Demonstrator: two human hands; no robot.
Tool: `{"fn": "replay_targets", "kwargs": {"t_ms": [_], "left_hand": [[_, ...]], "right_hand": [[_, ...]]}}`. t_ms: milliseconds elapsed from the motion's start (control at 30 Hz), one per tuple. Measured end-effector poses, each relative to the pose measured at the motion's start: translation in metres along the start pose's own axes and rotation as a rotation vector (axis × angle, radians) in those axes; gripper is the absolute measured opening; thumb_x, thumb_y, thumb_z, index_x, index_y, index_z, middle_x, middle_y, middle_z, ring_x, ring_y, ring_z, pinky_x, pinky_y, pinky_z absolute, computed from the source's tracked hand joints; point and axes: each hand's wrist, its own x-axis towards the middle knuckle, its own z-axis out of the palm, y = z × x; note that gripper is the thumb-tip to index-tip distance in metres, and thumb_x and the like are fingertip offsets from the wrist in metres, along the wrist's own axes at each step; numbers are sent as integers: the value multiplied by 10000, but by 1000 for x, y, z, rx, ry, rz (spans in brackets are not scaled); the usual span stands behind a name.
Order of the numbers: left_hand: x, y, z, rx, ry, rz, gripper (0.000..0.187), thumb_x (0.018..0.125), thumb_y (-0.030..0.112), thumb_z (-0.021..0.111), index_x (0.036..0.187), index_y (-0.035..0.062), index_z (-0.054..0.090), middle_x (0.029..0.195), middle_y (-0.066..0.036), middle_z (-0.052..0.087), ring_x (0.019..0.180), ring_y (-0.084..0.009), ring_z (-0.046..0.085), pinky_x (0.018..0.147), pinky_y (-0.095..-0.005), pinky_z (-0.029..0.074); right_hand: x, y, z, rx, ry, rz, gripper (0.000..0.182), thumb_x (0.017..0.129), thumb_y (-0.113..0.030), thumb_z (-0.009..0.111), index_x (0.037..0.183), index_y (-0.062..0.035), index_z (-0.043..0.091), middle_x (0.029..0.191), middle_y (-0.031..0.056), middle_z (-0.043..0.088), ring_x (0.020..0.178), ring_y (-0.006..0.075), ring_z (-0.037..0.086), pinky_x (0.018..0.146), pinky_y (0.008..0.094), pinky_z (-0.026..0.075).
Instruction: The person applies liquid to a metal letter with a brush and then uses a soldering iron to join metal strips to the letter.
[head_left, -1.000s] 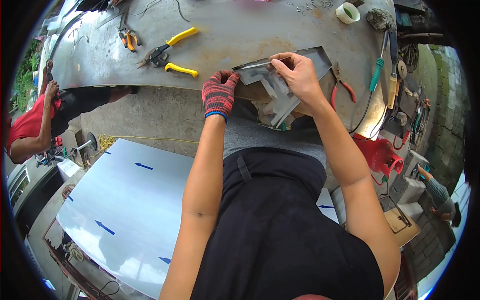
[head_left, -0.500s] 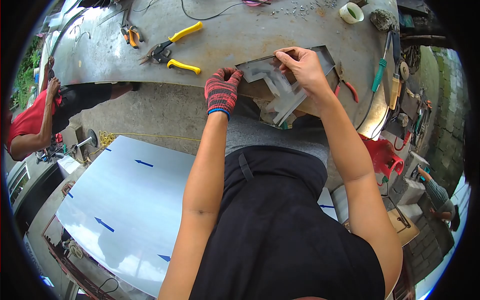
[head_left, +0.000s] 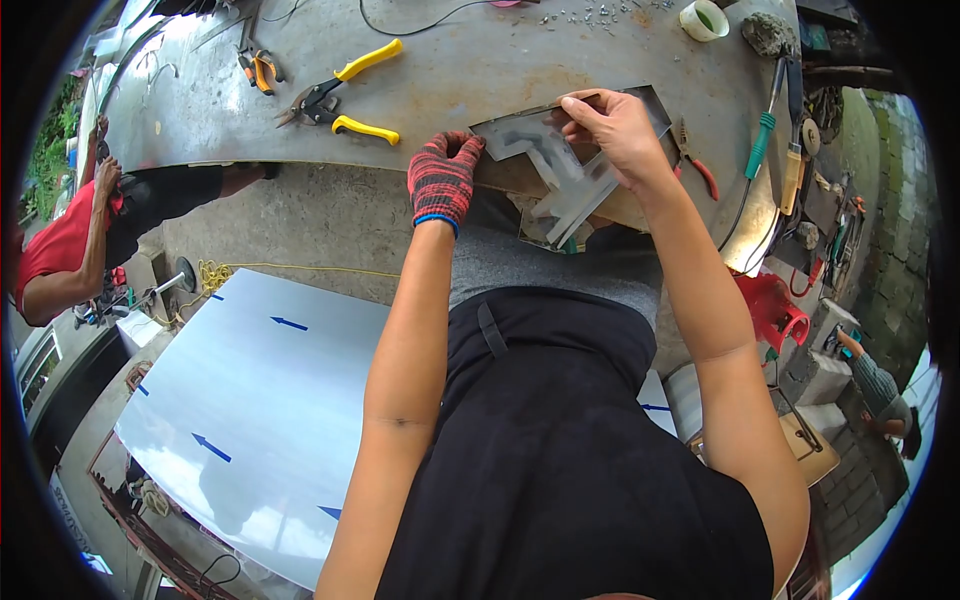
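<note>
Head view: the snips (head_left: 318,104) lie on the tabletop (head_left: 440,100), left of the gloved left hand (head_left: 441,178), whose fingers pinch one corner of the metal piece (head_left: 556,172) at the near edge. The bare right hand (head_left: 622,135) has thumb and forefinger closed on its far rim, though the exact contact is hard to make out. Uneven pressure could bend the thin wall; a slip could cut those unprotected fingers.

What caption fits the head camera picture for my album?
Gloved left hand and bare right hand hold a metal piece near yellow-handled snips on a workbench.
</note>
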Motion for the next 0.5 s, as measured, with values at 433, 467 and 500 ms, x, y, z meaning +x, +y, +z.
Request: {"fn": "replay_targets", "kwargs": {"t_ms": [433, 467, 500], "left_hand": [[-1, -2, 1, -30, 14, 13, 331, 901, 344, 792, 1053, 50, 778, 974, -152, 782, 901, -259, 733, 860, -380, 544], [-1, 0, 0, -25, 5, 6, 330, 900, 342, 794, 1053, 50, 779, 974, -150, 782, 901, -258, 732, 861, -380, 544], [-2, 1, 0, -20, -5, -1, 328, 899, 340, 796, 1053, 51, 779, 975, -148, 782, 901, -256, 731, 862, -379, 544]], "right_hand": [[-25, -9, -5, -360, 39, -254, 192, 972, -131, 714, 1091, 15, 748, 837, 47, 751, 688, 77, 646, 637, 248, 520], [-24, -9, -4, -374, 23, -252, 191, 970, -130, 712, 1087, 17, 746, 832, 51, 750, 683, 76, 640, 628, 250, 513], [-24, -9, -3, -388, 8, -249, 189, 969, -128, 710, 1083, 19, 745, 826, 54, 749, 679, 74, 635, 620, 252, 506]]}}
